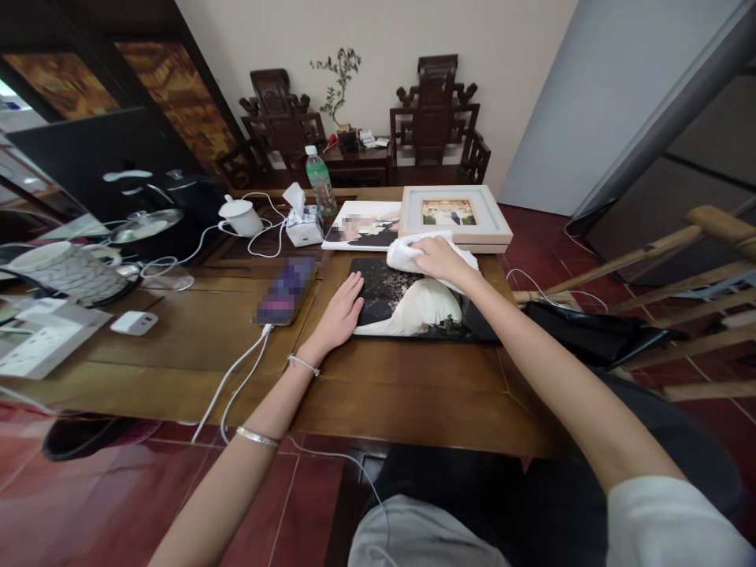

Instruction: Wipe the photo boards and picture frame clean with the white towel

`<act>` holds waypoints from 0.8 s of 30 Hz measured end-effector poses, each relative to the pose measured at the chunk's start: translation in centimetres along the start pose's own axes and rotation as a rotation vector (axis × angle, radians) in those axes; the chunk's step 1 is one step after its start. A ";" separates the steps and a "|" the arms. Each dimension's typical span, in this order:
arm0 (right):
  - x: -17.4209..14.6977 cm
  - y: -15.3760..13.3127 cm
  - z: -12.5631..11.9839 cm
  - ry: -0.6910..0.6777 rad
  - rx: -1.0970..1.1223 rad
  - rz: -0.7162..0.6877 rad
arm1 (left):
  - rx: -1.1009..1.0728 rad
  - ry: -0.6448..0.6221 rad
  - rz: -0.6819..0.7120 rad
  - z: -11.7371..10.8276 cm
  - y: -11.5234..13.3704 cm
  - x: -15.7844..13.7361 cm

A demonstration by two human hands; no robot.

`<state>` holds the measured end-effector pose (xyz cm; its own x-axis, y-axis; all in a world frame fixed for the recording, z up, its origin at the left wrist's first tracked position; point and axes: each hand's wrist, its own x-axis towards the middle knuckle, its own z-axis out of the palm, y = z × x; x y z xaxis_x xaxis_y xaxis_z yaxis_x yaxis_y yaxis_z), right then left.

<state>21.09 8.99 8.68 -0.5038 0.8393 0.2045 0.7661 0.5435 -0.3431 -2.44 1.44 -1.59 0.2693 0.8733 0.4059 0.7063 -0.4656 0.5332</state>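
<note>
Your panel (422, 309) lies flat on the table (378, 394), with a strip of wood between its near side and the table's front edge. Its right end sits near the table's right edge, and your right forearm crosses over that corner. Behind it, the room is tight: the frame (457, 214) and the print (365, 227) lie side by side just beyond its far side. On the left, a narrow strip of wood separates your left hand (339, 313) from the phone (287, 290), whose white cables (227, 386) run over the front edge. The tissue box (305, 228) and bottle (320, 183) stand farther back.

Your left fingers are straight and nearly together, pressed flat on the panel's left edge, holding nothing. Your right hand (442, 261) is closed over a bunched white cloth (403, 254), fingers partly hidden in its folds, at the panel's far side toward the right.

The panel is dark and rectangular, with a slight shine. A broad white dress fills its middle and trails left, with pale specks above it and black edges around.
</note>
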 end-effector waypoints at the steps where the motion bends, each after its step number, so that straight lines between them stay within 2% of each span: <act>1: -0.1 -0.1 0.1 0.000 0.000 0.004 | -0.001 0.002 -0.001 0.0 0.0 0.0; 6: -3.3 -2.0 1.0 -0.003 -0.026 0.017 | -0.005 0.003 -0.017 0.0 0.2 0.0; 13: -12.8 -6.1 1.8 -0.065 -0.009 -0.106 | -0.001 0.009 -0.027 -0.1 0.5 0.0; 16: -15.7 -7.4 1.6 -0.127 0.035 -0.146 | 0.001 0.005 -0.037 -0.1 0.6 0.0; 20: -16.7 -8.3 1.4 -0.150 0.050 -0.159 | 0.005 0.005 -0.034 -0.1 0.6 0.0; 24: -14.5 -8.1 0.9 -0.131 0.015 -0.145 | 0.013 0.004 -0.032 -0.1 0.4 0.0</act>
<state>21.86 -7.62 7.69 -0.6569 0.7424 0.1316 0.6761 0.6573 -0.3329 -2.21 1.24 -1.30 0.2440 0.8872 0.3915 0.7227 -0.4355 0.5367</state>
